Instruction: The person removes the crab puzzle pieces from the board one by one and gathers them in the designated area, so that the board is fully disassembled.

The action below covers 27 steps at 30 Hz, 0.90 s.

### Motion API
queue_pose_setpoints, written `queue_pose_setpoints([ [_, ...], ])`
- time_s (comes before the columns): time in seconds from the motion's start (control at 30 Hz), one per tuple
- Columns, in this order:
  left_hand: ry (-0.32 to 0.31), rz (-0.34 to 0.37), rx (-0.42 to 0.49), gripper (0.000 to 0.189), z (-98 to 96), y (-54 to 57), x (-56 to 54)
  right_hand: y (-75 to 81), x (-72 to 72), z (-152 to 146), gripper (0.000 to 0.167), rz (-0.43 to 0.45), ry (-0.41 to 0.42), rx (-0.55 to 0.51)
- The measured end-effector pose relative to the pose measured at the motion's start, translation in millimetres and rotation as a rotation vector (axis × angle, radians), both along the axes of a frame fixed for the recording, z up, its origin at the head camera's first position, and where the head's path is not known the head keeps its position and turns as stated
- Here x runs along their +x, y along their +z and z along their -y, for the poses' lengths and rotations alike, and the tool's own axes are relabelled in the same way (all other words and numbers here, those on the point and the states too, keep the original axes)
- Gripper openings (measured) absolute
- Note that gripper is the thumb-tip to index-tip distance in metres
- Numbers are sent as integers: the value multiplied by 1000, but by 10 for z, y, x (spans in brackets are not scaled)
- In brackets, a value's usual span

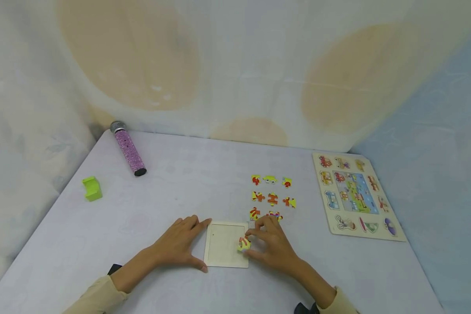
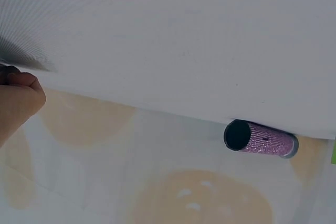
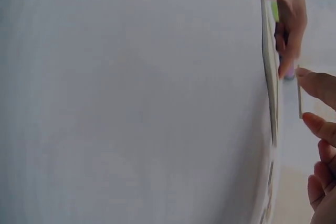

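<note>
A shallow square wooden puzzle tray (image 1: 221,244) lies in front of the person. My left hand (image 1: 178,244) rests at its left side, thumb and index finger spread toward the two left corners. Between thumb and index finger, my right hand (image 1: 272,246) pinches a yellow and red puzzle piece (image 1: 243,244) over the tray's right side. In the right wrist view the puzzle piece (image 3: 301,95) is seen edge-on, raised above the tray (image 3: 270,66). Several loose pieces (image 1: 272,199) lie in rows just beyond the right hand, which partly covers the nearest row.
A larger picture puzzle board (image 1: 327,222) lies at the table's right edge. Toward the back left lies a glittery purple microphone (image 1: 129,150), also in the left wrist view. A green block-like holder (image 1: 93,189) stands near the left edge. Patterned cloth (image 1: 239,65) hangs behind the table.
</note>
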<state>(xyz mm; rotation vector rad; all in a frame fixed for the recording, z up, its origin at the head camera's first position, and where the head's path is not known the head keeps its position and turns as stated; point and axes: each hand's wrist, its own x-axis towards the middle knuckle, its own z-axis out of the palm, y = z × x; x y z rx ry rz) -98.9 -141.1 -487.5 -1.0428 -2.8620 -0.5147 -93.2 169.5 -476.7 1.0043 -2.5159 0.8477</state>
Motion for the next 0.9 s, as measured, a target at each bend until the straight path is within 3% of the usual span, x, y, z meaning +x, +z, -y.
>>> queue_pose_setpoints([
  [0.47,4,27,-21,124,15,-14,16,73,-258,-759,42,78,-233,94],
  [0.7,6,38,-15,123,-10,-4,8,63,-392,-1073,39,100,-290,105],
  [0.9,10,40,-18,123,-3,16,19,18,-473,-1173,39,149,-309,107],
])
